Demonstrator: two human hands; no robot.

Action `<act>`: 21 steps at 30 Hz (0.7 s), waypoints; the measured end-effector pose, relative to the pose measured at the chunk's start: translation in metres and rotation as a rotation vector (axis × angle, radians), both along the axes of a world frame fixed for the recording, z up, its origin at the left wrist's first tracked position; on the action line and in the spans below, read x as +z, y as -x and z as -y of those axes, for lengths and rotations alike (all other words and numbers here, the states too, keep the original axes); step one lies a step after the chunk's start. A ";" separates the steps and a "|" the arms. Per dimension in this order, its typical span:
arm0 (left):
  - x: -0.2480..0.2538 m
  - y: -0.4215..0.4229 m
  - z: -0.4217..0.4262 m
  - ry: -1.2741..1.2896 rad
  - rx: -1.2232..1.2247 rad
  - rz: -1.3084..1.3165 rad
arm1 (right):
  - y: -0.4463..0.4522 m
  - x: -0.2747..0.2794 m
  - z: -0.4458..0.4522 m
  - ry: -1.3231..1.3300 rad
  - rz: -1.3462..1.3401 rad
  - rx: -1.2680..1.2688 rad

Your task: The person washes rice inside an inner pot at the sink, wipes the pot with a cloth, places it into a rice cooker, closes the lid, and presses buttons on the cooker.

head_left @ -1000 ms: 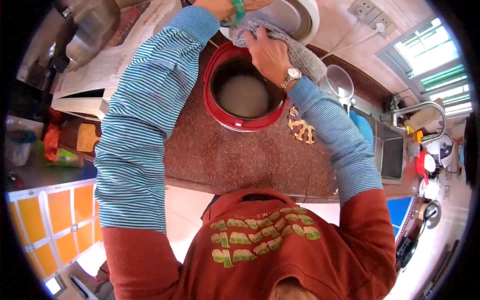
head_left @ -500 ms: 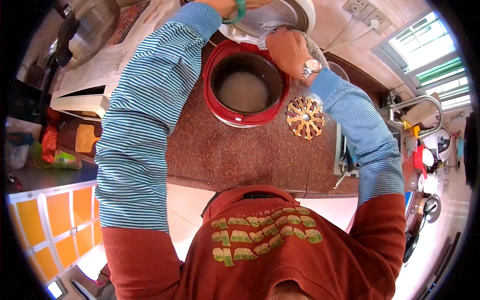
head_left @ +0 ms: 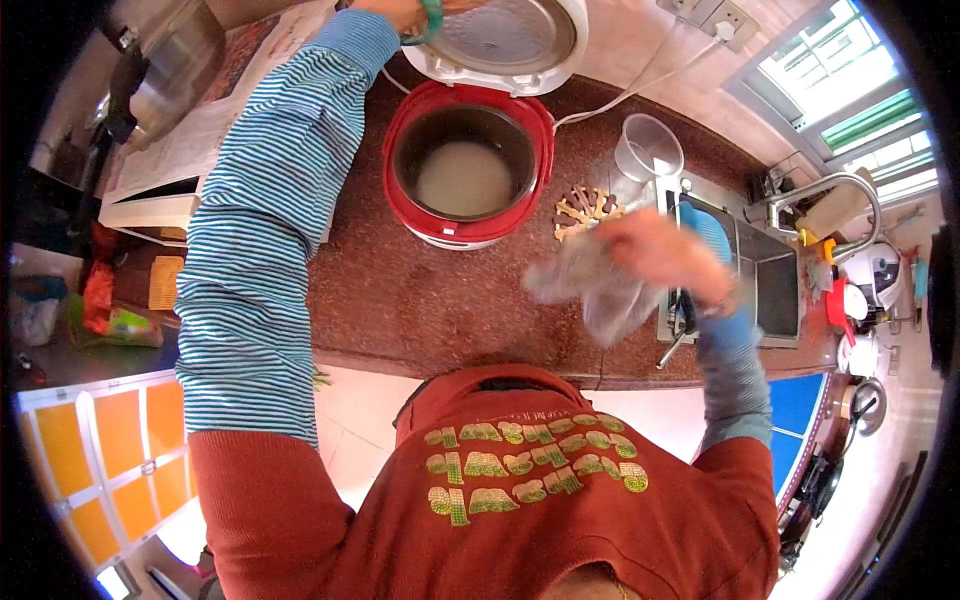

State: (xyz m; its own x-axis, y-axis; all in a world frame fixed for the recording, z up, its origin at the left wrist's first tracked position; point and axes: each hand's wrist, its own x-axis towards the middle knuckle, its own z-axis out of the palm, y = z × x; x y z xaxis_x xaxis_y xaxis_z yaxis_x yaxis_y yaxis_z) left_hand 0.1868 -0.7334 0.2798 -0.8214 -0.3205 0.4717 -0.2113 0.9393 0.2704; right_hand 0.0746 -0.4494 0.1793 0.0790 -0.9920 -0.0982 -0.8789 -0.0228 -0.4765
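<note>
My right hand (head_left: 668,255), smeared by motion, grips a greyish cloth (head_left: 610,300) that hangs over the counter beside the sink. Partly behind the cloth lies a wooden trivet (head_left: 580,212) with a spoked pattern. A red and white rice cooker (head_left: 399,205) stands with its lid (head_left: 500,40) raised. Cloudy, whitish contents (head_left: 465,180) show inside its dark inner pot (head_left: 412,165). At the top edge, my left hand (head_left: 462,5) is by the lid's upper left, a green bangle at its wrist; its fingers are mostly out of view.
Right of the cooker stands a clear plastic tub (head_left: 648,150). Beyond it is a sink (head_left: 775,285) with a curved tap (head_left: 850,185). A white cord (head_left: 640,90) runs from the cooker to the wall sockets (head_left: 725,25). A newspaper-covered box (head_left: 165,165) is on the left.
My right hand has drawn the cloth away from the lid, down and right, to above the counter by the sink. My left hand stays near the lid. The plastic tub is now more exposed.
</note>
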 end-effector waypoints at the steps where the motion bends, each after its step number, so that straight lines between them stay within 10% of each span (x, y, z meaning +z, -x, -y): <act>1: -0.004 0.003 0.003 0.003 0.000 0.001 | -0.004 -0.030 -0.011 -0.092 -0.007 0.006; 6: -0.013 -0.003 0.001 0.141 -0.052 -0.086 | -0.021 -0.134 -0.045 -0.087 -0.005 -0.086; 21: -0.143 -0.111 -0.117 0.261 0.206 -0.190 | -0.014 -0.147 -0.079 0.073 0.105 -0.411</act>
